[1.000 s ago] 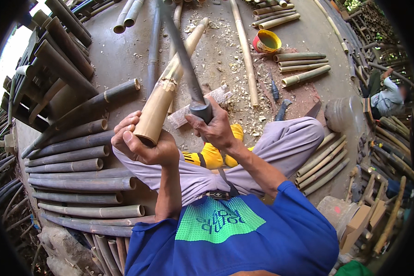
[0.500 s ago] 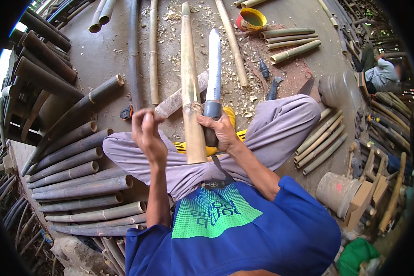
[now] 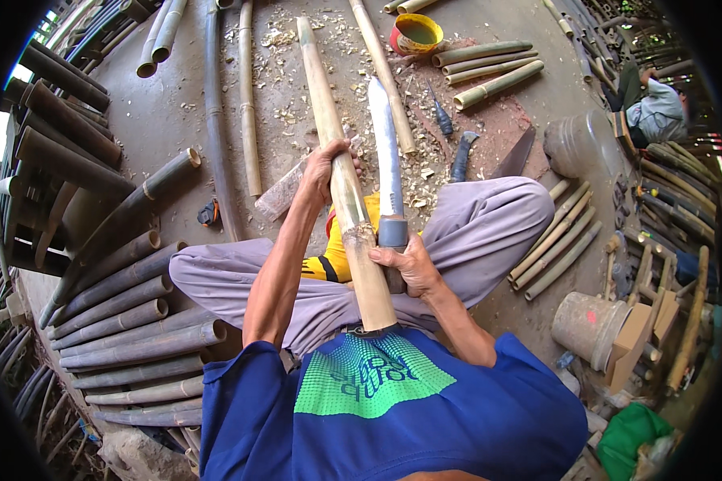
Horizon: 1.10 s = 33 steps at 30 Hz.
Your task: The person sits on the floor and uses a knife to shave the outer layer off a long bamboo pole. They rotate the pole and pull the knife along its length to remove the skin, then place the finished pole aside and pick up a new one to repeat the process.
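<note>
A pale, partly shaved bamboo pole (image 3: 350, 192) lies slanting over my lap, its near end against my shirt and its far end over the floor. My left hand (image 3: 326, 170) is wrapped round its middle. In my right hand (image 3: 413, 268) is the handle of a long knife (image 3: 387, 152), whose bright blade points away from me, alongside the pole's right side. My right thumb reaches over to the pole near a rough, darker node. Behind the pole, between my crossed legs, is a yellow and black cloth (image 3: 349, 244); its shape is partly hidden.
A pale block (image 3: 281, 194) lies beyond my left arm, near a tape measure (image 3: 208, 212). Wood shavings (image 3: 281, 104) litter the floor. Bamboo poles (image 3: 136, 337) are stacked at left. A yellow-red bowl (image 3: 415, 34), a screwdriver (image 3: 441, 116) and a bucket (image 3: 590, 333) are rightward. Another person (image 3: 654, 116) sits far right.
My left hand, raised beside the pole before, has moved forward and closed round it. The pole's near end has come closer to my body and right, and the knife has drawn nearer.
</note>
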Available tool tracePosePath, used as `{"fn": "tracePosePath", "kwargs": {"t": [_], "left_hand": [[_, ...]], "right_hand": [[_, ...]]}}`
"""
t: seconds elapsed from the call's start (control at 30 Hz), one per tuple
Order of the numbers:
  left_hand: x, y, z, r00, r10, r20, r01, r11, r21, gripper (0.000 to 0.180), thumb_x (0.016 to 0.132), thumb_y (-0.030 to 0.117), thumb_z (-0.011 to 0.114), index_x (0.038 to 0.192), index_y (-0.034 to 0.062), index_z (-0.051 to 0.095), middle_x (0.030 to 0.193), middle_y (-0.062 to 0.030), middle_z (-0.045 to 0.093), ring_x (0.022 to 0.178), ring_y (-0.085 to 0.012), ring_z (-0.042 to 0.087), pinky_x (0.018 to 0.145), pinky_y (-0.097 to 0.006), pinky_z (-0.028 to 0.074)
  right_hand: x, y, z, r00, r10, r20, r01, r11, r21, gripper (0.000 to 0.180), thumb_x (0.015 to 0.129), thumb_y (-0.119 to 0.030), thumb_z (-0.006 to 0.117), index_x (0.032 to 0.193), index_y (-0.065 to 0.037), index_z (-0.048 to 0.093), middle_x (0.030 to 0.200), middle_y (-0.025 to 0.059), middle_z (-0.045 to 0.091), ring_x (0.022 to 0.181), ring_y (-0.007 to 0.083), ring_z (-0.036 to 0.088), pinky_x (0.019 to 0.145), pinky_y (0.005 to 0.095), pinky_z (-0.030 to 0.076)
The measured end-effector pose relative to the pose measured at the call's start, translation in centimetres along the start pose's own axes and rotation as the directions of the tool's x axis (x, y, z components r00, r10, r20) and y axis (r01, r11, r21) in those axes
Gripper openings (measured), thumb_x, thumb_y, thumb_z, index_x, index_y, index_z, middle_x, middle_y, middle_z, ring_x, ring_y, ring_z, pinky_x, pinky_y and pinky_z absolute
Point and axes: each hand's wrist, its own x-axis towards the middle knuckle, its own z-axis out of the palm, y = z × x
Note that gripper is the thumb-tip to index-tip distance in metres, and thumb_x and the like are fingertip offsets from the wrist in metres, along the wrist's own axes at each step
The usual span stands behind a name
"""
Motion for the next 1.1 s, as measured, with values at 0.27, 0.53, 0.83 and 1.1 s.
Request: {"fn": "tracePosePath", "kwargs": {"t": [0.27, 0.53, 0.83, 1.1], "left_hand": [[-5.3, 3.0, 5.3, 0.879, 0.459, 0.132, -0.477, 0.834, 0.277, 0.031, 0.080, 0.024, 0.066, 0.092, -0.0005, 0.050, 0.069, -0.0106, 0.059, 0.059, -0.0177, 0.062, 0.052, -0.034, 0.057], [-8.6, 12.8, 5.1, 0.384, 0.914, 0.133, -0.910, 0.351, 0.218, 0.046, 0.079, 0.012, 0.067, 0.112, -0.0064, 0.042, 0.088, -0.0152, 0.061, 0.077, -0.0251, 0.065, 0.067, -0.035, 0.056], [-12.5, 8.3, 0.8, 0.053, 0.991, -0.121, -0.961, 0.084, 0.264, 0.021, 0.078, 0.000, 0.058, 0.095, -0.0021, 0.047, 0.079, -0.0117, 0.057, 0.073, -0.0215, 0.062, 0.074, -0.037, 0.053], [-11.6, 6.5, -1.3, 0.103, 0.992, -0.070, -0.873, 0.124, 0.472, 0.015, 0.081, 0.006, 0.060, 0.092, -0.0005, 0.052, 0.081, -0.0116, 0.061, 0.078, -0.0202, 0.062, 0.078, -0.036, 0.052]], "right_hand": [[0.0, 0.8, -2.5, 0.915, -0.400, -0.058, 0.341, 0.840, -0.421, 0.047, 0.072, -0.011, 0.078, 0.108, -0.004, 0.050, 0.089, 0.0030, 0.059, 0.079, 0.0112, 0.058, 0.074, 0.0266, 0.049], [2.0, -0.7, -5.2, 0.814, -0.579, -0.049, 0.354, 0.560, -0.749, 0.037, 0.077, -0.011, 0.072, 0.100, -0.003, 0.045, 0.070, 0.0015, 0.055, 0.055, 0.0070, 0.052, 0.049, 0.0224, 0.044], [3.1, 0.6, -2.8, 0.819, -0.573, 0.034, 0.394, 0.518, -0.760, 0.042, 0.076, -0.014, 0.071, 0.108, 0.000, 0.048, 0.075, 0.0064, 0.060, 0.064, 0.0137, 0.057, 0.059, 0.0292, 0.047], [4.4, 1.8, -1.5, 0.875, -0.483, 0.010, 0.348, 0.617, -0.706, 0.043, 0.076, -0.016, 0.070, 0.108, 0.001, 0.048, 0.077, 0.0120, 0.063, 0.071, 0.0200, 0.064, 0.065, 0.0316, 0.050]]}}
